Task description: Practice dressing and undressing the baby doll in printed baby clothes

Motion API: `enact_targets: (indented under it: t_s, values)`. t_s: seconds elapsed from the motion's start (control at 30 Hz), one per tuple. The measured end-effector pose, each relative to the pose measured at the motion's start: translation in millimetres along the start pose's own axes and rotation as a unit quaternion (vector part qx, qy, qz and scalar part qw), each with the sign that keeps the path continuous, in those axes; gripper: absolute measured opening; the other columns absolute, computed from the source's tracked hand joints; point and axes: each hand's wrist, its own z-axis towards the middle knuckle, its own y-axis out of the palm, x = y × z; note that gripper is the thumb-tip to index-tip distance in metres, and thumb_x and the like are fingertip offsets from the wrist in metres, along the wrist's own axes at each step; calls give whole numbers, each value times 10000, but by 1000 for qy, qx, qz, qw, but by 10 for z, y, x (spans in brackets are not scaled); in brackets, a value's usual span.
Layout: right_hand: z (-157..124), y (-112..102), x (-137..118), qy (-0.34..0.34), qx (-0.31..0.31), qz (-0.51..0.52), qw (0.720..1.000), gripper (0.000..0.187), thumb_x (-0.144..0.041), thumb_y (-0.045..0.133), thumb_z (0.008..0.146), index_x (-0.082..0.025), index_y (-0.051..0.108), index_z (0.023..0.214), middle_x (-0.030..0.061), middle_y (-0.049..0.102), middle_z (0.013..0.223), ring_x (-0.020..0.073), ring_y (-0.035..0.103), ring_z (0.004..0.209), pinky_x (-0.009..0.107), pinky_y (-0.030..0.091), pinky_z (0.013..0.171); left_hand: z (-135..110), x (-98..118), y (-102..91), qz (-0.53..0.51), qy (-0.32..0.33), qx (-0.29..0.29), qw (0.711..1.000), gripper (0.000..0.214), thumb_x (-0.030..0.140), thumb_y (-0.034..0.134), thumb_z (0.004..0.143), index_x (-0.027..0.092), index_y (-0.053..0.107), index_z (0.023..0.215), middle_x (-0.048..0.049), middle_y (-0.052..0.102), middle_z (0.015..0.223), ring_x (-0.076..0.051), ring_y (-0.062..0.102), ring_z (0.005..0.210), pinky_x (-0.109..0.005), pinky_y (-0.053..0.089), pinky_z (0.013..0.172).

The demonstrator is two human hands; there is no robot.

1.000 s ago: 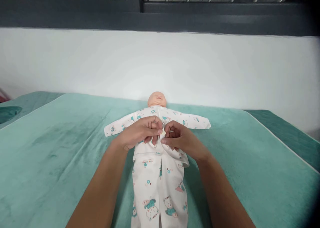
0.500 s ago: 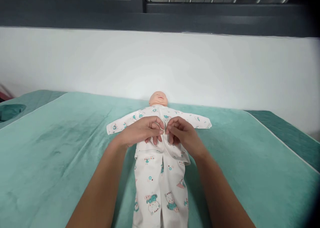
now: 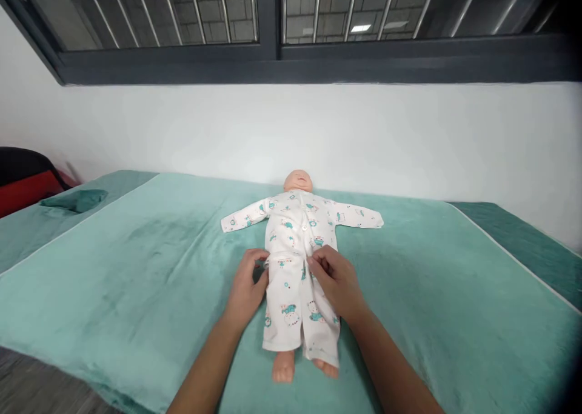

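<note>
Currently, the clothed doll (image 3: 296,244) lies on its back on the green cover (image 3: 173,293), sleeves spread, in a printed white shirt (image 3: 284,220) and trousers (image 3: 282,329). The left hand (image 3: 245,288), thumb and fingers narrowly parted, is at the shirt's side hem; the right hand (image 3: 340,282), fingertips nearly together, is at the front waist. Whether either grips fabric cannot be determined. Beyond the head: white wall (image 3: 204,132).

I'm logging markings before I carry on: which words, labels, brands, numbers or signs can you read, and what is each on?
No text can be read in this view.
Printed pants: tiny marks near the waist, too small to tell whether they are lettering.
Printed top: small cartoon figures; no word legible.
Green cover and window frame: no lettering visible.
</note>
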Motion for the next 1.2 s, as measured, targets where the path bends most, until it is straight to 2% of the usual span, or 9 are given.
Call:
enact_targets:
  t_s: [0.13, 0.27, 0.4, 0.47, 0.57, 0.7, 0.87, 1.03, 1.2]
  values:
    - [-358, -93, 201, 62, 74, 55, 994, 104, -340, 496, 904, -255, 538, 947, 29, 568, 925, 193, 543, 835, 327, 454, 722, 20, 44, -8, 26, -28, 7, 999, 125, 263, 442, 887, 216, 552, 923, -45, 604, 937, -191, 562, 908, -337, 448, 852]
    - [-421, -126, 358, 69, 123, -5, 990, 255, -296, 529, 861, -251, 531, 1112, 85, 546, 1128, 237, 527, 1051, 386, 465, 853, -46, 30, -59, 26, -13, 24, 999, 75, 228, 462, 830, 211, 519, 784, -10, 583, 814, -169, 550, 804, -290, 432, 775]
    - [-350, -101, 347, 63, 81, -69, 992, 144, -289, 491, 863, -226, 586, 951, 77, 585, 1016, 240, 548, 958, 398, 448, 826, -110, -22, -94, 20, -22, 6, 1000, 75, 208, 455, 815, 207, 499, 755, 0, 558, 774, -157, 532, 761, -273, 423, 737]
    - [-355, -107, 317, 62, 74, -66, 993, 134, -310, 475, 884, -222, 575, 882, 54, 593, 928, 224, 553, 882, 377, 441, 783, -115, -30, -89, 4, -23, 10, 1000, 100, 220, 474, 831, 209, 537, 908, -21, 580, 884, -165, 551, 839, -285, 439, 779]
    - [-407, -135, 287, 57, 74, -29, 995, 162, -354, 476, 910, -224, 560, 863, 29, 584, 871, 200, 548, 815, 347, 438, 744, -96, -8, -73, 17, 1, -6, 1000, 296, 224, 500, 847, 227, 527, 1142, -67, 567, 1123, -189, 541, 1016, -320, 442, 872]
    - [-459, -149, 263, 57, 72, -2, 996, 166, -360, 492, 914, -219, 575, 890, 32, 589, 903, 195, 558, 835, 337, 448, 746, -72, 26, -75, 57, 10, -31, 998, 155, 245, 442, 898, 212, 591, 929, -75, 592, 1057, -211, 533, 1022, -362, 432, 919]
    - [-614, -160, 188, 31, 65, 28, 997, 175, -337, 527, 904, -218, 573, 1023, 68, 590, 1068, 207, 566, 980, 334, 480, 796, -148, 12, -127, 46, 15, -10, 999, 211, 309, 412, 940, 201, 555, 829, -77, 583, 1051, -202, 538, 1016, -350, 436, 912]
    - [-1036, -211, 145, -15, -5, -17, 1000, 233, -268, 528, 910, -240, 548, 1140, 85, 555, 1201, 222, 540, 1115, 363, 456, 931, -451, -21, -226, 39, 39, -43, 998, 184, 334, 453, 941, 206, 567, 875, -75, 596, 1067, -204, 552, 1025, -368, 440, 918]
    - [-1330, -252, 139, -35, -57, -58, 996, 174, -232, 574, 873, -242, 536, 1042, 69, 593, 1096, 227, 568, 1023, 364, 471, 860, -902, 35, -262, 58, 42, -99, 993, 220, 292, 568, 882, 250, 561, 1098, -69, 599, 1178, -214, 546, 1122, -411, 412, 1014]
